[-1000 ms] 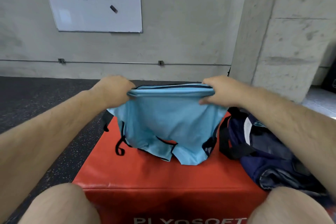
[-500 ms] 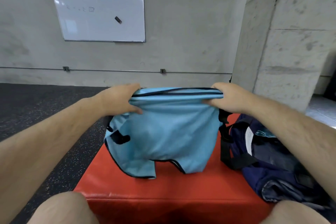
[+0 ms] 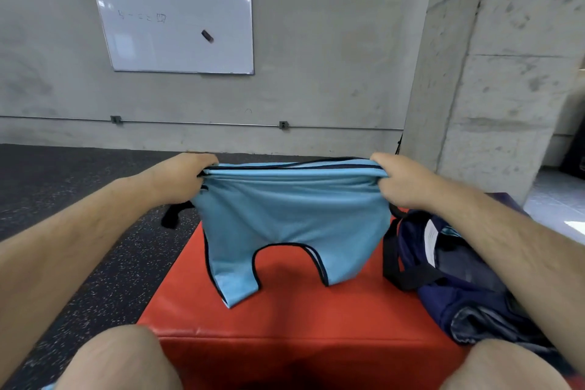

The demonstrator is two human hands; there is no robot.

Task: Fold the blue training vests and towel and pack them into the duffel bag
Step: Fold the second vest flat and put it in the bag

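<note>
Over the far left edge of the red padded box, the left hand clenches the blue training vest by one end of its gathered top edge. The vest hangs spread above the box's middle, straps seemingly brushing its top, likely stretched to square it for folding. The right hand clenches the other end over the box's far right, and the open navy duffel bag sits on the box's right side, handy for packing.

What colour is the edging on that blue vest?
Black or very dark navy piping on the vest, clearest around its lower cut-outs in the head view.
</note>
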